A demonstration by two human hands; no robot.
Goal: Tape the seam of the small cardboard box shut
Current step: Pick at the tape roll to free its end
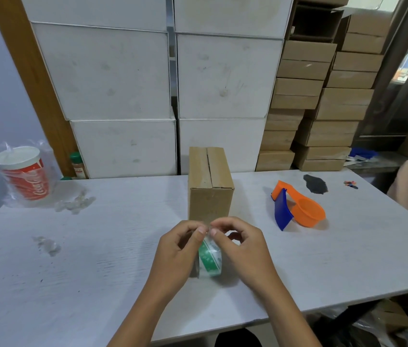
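A small brown cardboard box (pixel 210 186) stands upright in the middle of the white table (pixel 97 259), its top flaps meeting at an open dark seam that runs away from me. Just in front of it, both hands hold a roll of clear tape with green print (pixel 210 259) above the table. My left hand (pixel 180 249) grips the roll's left side. My right hand (pixel 240 244) is on the right side. Both thumbs and forefingers pinch together at the roll's top, close to the box's near face. The tape's loose end is too small to make out.
An orange and blue tape dispenser (pixel 295 209) lies to the right of the box. A red Coca-Cola cup in a plastic bag (pixel 25 174) sits at the far left, with bits of crumpled clear plastic (pixel 75 204) nearby. Stacked white and brown cartons (pixel 223 76) line the wall behind.
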